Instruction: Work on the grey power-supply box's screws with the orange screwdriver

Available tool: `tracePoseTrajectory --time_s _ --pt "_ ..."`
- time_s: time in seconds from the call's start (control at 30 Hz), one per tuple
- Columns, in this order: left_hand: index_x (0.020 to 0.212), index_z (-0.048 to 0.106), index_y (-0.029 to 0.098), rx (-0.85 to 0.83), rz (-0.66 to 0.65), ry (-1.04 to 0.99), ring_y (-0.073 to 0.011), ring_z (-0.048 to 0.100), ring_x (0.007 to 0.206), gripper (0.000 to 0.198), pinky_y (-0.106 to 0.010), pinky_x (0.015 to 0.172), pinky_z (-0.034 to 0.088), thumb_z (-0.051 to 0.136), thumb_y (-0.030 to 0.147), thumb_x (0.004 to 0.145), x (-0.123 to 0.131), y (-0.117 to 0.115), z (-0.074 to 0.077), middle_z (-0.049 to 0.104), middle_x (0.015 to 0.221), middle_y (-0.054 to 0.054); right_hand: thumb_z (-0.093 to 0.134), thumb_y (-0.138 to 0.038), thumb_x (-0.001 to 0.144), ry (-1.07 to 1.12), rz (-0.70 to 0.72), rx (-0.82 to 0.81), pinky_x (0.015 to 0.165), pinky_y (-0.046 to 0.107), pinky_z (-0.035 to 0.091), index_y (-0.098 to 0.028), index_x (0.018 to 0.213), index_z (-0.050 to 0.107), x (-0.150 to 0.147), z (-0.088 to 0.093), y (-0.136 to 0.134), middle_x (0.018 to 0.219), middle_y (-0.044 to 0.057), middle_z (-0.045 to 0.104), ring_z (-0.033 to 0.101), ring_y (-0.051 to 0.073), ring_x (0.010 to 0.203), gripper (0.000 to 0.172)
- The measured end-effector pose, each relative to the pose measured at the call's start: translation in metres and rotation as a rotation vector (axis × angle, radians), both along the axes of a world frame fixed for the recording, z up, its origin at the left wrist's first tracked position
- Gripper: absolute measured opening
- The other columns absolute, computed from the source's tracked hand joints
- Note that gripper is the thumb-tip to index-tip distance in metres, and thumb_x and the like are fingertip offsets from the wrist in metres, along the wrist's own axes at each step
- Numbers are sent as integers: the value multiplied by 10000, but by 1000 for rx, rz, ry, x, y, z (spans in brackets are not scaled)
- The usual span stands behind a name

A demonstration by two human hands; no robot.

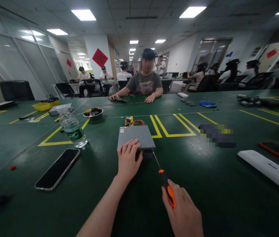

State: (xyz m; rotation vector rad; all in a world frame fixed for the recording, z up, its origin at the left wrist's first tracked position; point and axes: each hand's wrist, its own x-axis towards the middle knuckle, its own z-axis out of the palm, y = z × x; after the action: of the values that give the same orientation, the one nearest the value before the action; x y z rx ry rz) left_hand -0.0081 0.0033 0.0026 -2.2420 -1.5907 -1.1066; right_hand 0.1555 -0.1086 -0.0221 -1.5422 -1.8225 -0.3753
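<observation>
My left hand (127, 158) lies flat on the grey box (135, 137), pinning its near edge; rigid, probably light. Right hand (183, 210) grips the screwdriver (165, 181), tip at the box.

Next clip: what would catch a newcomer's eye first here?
At centre, the left hand presses on the near corner of a flat grey box, while the right hand holds an orange-and-black screwdriver with its tip at the box's near edge. To the left, a water bottle and a dark phone lie on the green table.
</observation>
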Motion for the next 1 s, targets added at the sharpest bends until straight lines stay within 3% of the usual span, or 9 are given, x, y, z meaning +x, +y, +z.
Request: tracePoseTrajectory --time_s 0.1,0.23,0.33,0.47,0.63,0.83,0.9,1.0 --pt "1040 532 258 -3 -1 -3 -230 455 1162 227 -432 938 298 513 243 815 0 0 -1 555 1232 -32 253 -419 931 73 4 -10 426 257 482 -181 916 505 -1 5 -1 654 50 584 610 180 549 347" --pt "1030 536 262 -8 4 -7 -229 449 1167 219 -429 938 300 516 245 813 0 1 -2 555 1231 -24 342 -449 907 390 87 -260 348 205 430 -220 873 471 -4 8 -4 547 -27 553 561 137 405 265" --pt "1025 535 262 -8 2 -8 -229 447 1172 214 -426 940 297 514 242 813 0 1 -3 552 1235 -22 383 -485 882 556 42 -357 346 215 436 -232 893 446 -5 6 -5 540 -44 562 562 146 388 261" --pt "1025 531 261 -4 0 -7 -222 445 1176 212 -418 941 298 507 237 816 0 1 -2 556 1230 -18 367 -547 862 455 12 -212 429 247 503 -197 999 428 -6 -2 -1 716 34 618 636 183 536 381" --pt "1039 529 262 -8 0 -1 -226 439 1181 220 -424 943 300 510 249 820 -1 1 -3 545 1242 -24 240 -501 909 236 -6 -76 357 215 453 -184 887 493 -4 0 0 768 76 572 610 159 529 407" --pt "1035 527 258 -12 6 1 -219 445 1174 219 -412 941 299 511 251 817 -1 1 -3 548 1239 -19 226 -517 910 364 54 -266 376 226 469 -195 920 496 5 4 1 605 9 578 588 153 444 421" --pt "1036 526 259 -11 6 0 -215 447 1173 219 -408 942 295 510 246 818 0 1 -2 551 1236 -15 277 -547 890 407 34 -323 425 243 501 -204 955 472 6 3 2 666 17 605 624 170 514 400" --pt "1038 524 258 -11 6 1 -212 450 1169 218 -407 939 294 508 249 821 0 1 -2 553 1233 -13 314 -590 859 391 -9 -269 456 258 520 -203 915 452 2 2 2 797 61 595 646 190 618 414"
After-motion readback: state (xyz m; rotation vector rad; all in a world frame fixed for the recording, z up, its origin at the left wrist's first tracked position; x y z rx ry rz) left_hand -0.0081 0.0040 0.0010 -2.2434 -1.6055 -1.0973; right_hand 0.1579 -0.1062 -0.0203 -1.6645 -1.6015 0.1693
